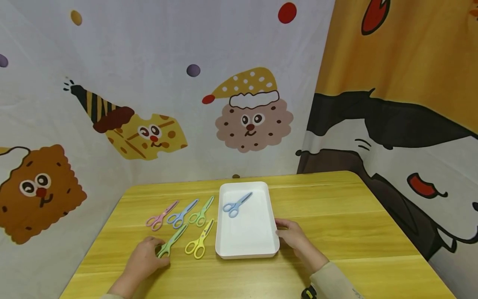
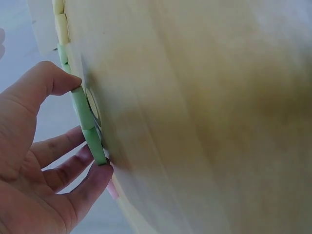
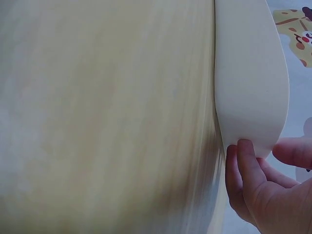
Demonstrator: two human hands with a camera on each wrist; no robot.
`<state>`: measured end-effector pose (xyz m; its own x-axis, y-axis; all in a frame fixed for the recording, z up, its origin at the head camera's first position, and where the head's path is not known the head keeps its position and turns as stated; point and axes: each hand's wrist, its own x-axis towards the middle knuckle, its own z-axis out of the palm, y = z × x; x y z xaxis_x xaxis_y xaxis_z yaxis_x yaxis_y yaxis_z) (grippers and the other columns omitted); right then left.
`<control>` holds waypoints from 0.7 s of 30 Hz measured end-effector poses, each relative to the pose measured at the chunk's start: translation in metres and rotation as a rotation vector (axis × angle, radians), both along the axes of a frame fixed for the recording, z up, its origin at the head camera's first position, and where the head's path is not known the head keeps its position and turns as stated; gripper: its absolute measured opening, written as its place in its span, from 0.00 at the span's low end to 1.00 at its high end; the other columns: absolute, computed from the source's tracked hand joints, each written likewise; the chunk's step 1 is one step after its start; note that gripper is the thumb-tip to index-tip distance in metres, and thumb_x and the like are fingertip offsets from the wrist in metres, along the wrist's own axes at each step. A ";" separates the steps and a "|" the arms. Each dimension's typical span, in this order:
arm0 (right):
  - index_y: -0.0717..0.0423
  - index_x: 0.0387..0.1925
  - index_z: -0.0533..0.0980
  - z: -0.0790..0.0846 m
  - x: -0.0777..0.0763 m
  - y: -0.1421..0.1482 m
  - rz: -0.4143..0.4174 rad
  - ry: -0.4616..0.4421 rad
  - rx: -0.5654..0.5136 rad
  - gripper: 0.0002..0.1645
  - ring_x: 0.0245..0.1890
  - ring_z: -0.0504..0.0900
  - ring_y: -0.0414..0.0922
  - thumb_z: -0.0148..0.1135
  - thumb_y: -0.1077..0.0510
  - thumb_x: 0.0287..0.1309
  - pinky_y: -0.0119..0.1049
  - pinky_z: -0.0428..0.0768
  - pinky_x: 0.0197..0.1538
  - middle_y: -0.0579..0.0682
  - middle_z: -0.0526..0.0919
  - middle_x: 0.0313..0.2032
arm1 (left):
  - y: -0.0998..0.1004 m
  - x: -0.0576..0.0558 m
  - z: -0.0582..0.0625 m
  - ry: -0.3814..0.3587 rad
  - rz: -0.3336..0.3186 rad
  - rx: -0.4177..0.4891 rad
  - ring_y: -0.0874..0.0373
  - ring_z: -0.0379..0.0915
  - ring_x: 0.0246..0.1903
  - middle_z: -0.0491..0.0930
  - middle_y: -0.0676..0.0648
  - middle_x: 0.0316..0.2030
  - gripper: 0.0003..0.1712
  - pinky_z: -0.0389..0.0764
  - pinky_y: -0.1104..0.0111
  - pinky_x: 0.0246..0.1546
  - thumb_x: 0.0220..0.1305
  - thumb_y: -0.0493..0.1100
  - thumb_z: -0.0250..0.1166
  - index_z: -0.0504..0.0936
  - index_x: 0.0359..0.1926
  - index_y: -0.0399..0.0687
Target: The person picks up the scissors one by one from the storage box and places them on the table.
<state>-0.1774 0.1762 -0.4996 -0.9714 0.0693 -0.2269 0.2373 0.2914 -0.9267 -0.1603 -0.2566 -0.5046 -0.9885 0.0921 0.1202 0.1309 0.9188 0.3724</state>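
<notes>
In the head view my left hand (image 1: 143, 258) is at the front left of the table. Between its thumb and fingers it pinches the handle loops of green scissors (image 1: 172, 241), whose blades point away to the right. The left wrist view has the thumb at one end of the green handles (image 2: 84, 111) and a fingertip at the other. My right hand (image 1: 295, 237) grips the right side of a white tray (image 1: 246, 252), fingertips on its outer wall (image 3: 251, 73) and thumb at the rim. Blue scissors (image 1: 237, 205) lie inside the tray near its far end.
Left of the tray, yellow scissors (image 1: 201, 241) lie nearest it. Behind them is a row of pink scissors (image 1: 163, 216), blue scissors (image 1: 183, 214) and light green scissors (image 1: 202, 211). The wooden table (image 1: 347, 216) ends against a printed cloth backdrop (image 1: 160, 74).
</notes>
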 end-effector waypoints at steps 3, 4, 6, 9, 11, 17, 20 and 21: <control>0.70 0.57 0.71 0.000 0.000 0.000 -0.001 -0.001 0.003 0.25 0.55 0.72 0.59 0.54 0.70 0.56 0.53 0.72 0.58 0.66 0.75 0.54 | 0.001 0.000 0.002 -0.011 0.000 -0.002 0.52 0.75 0.34 0.79 0.43 0.36 0.26 0.78 0.56 0.38 0.32 0.46 0.72 0.84 0.38 0.40; 0.70 0.57 0.71 0.000 0.000 0.000 0.000 -0.001 0.005 0.25 0.56 0.72 0.59 0.54 0.70 0.56 0.53 0.71 0.58 0.66 0.75 0.55 | 0.001 -0.001 0.002 -0.016 -0.002 -0.005 0.52 0.75 0.34 0.79 0.43 0.36 0.27 0.78 0.56 0.38 0.31 0.46 0.73 0.84 0.38 0.39; 0.70 0.57 0.71 0.000 0.000 0.000 0.000 -0.001 0.009 0.25 0.56 0.72 0.59 0.54 0.70 0.56 0.53 0.71 0.58 0.66 0.75 0.55 | 0.001 -0.001 0.003 -0.025 -0.003 -0.010 0.53 0.75 0.34 0.79 0.44 0.36 0.28 0.78 0.56 0.38 0.30 0.46 0.73 0.84 0.39 0.39; 0.70 0.57 0.71 -0.001 0.000 0.001 0.002 0.002 0.013 0.25 0.56 0.71 0.60 0.54 0.70 0.56 0.54 0.70 0.59 0.66 0.75 0.54 | 0.002 -0.002 0.004 -0.031 -0.009 -0.015 0.52 0.75 0.34 0.79 0.44 0.36 0.29 0.78 0.56 0.38 0.29 0.47 0.74 0.83 0.39 0.39; 0.70 0.57 0.71 -0.001 0.000 0.001 0.003 0.002 0.016 0.25 0.56 0.71 0.60 0.54 0.70 0.56 0.54 0.70 0.59 0.66 0.75 0.54 | 0.002 -0.003 0.003 -0.032 -0.001 -0.018 0.52 0.75 0.34 0.79 0.45 0.36 0.29 0.78 0.56 0.39 0.30 0.47 0.73 0.84 0.39 0.39; 0.69 0.57 0.71 -0.001 0.000 0.000 0.002 -0.008 0.016 0.25 0.56 0.72 0.59 0.54 0.69 0.56 0.52 0.72 0.58 0.65 0.75 0.54 | 0.005 -0.004 0.001 -0.038 0.029 0.006 0.55 0.73 0.32 0.78 0.46 0.35 0.27 0.77 0.59 0.37 0.31 0.45 0.71 0.85 0.40 0.39; 0.70 0.57 0.71 -0.002 -0.001 0.000 -0.002 -0.005 0.008 0.25 0.53 0.74 0.57 0.54 0.70 0.56 0.50 0.75 0.55 0.65 0.76 0.53 | 0.005 -0.004 0.001 -0.039 0.026 0.023 0.55 0.72 0.31 0.78 0.46 0.35 0.27 0.77 0.60 0.36 0.32 0.44 0.72 0.85 0.41 0.38; 0.70 0.57 0.71 -0.002 -0.001 0.000 -0.003 -0.004 0.000 0.24 0.53 0.75 0.56 0.54 0.70 0.56 0.49 0.76 0.54 0.65 0.76 0.53 | 0.005 -0.004 0.001 -0.039 0.024 0.026 0.55 0.72 0.31 0.77 0.46 0.35 0.28 0.77 0.60 0.36 0.32 0.44 0.72 0.84 0.41 0.38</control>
<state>-0.1784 0.1765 -0.5017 -0.9703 0.0721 -0.2310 0.2420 0.2903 -0.9258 -0.1642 -0.2516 -0.5032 -0.9943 0.0662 0.0840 0.0945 0.9115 0.4002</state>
